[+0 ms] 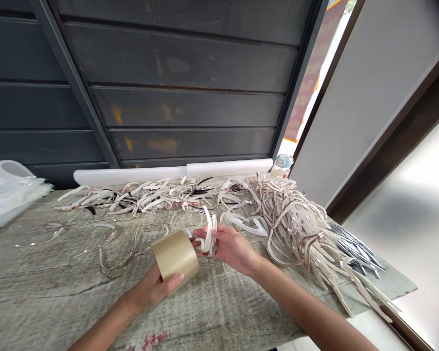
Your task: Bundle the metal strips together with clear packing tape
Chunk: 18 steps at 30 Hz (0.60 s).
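Note:
My left hand is closed around a wide roll of tan packing tape, its thumb on the near side. Some of its fingertips come out past the roll's far right edge. My right hand pinches a small bunch of curved white strips, held just right of the tape over the table. Whether the tape touches the strips I cannot tell. Left of the roll, several thin curved strips lie singly on the wood-patterned tabletop.
A big heap of pale curved strips covers the right side, with dark grey strips beside it. More white and black strips line the back, before a white roll. Clear plastic bags lie left; a lidded jar stands back right.

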Each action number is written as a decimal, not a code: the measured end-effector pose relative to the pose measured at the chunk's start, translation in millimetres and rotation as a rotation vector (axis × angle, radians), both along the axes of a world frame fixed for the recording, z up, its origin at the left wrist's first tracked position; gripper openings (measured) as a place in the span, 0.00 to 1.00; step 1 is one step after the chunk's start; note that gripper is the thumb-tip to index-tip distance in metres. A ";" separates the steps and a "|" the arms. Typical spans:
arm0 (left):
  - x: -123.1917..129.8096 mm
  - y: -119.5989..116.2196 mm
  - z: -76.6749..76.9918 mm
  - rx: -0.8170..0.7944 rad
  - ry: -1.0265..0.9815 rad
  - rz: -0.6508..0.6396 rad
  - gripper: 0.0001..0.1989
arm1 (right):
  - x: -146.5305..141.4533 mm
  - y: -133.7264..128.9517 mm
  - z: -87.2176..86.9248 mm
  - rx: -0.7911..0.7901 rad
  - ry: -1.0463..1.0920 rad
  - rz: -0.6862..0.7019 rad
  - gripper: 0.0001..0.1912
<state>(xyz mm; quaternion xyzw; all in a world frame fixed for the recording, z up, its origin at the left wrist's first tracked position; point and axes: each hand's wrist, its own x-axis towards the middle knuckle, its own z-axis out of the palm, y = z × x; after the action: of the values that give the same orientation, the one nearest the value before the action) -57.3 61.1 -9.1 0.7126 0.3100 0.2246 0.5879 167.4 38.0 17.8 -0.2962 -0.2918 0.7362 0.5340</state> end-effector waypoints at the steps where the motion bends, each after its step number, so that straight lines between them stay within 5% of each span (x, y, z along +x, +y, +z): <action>1: 0.3 -1.2 -0.5 -0.010 0.016 -0.015 0.39 | -0.1 -0.6 0.2 -0.005 -0.001 0.019 0.14; 18: 6.2 -14.2 0.7 -0.044 0.044 -0.157 0.34 | 21.1 6.3 -2.3 -0.141 0.108 0.239 0.18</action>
<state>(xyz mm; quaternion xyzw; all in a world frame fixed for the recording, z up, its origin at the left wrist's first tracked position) -51.1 46.9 -8.4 0.7265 0.2709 0.1554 0.6121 188.5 44.3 15.4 -0.2560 -0.2433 0.8280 0.4355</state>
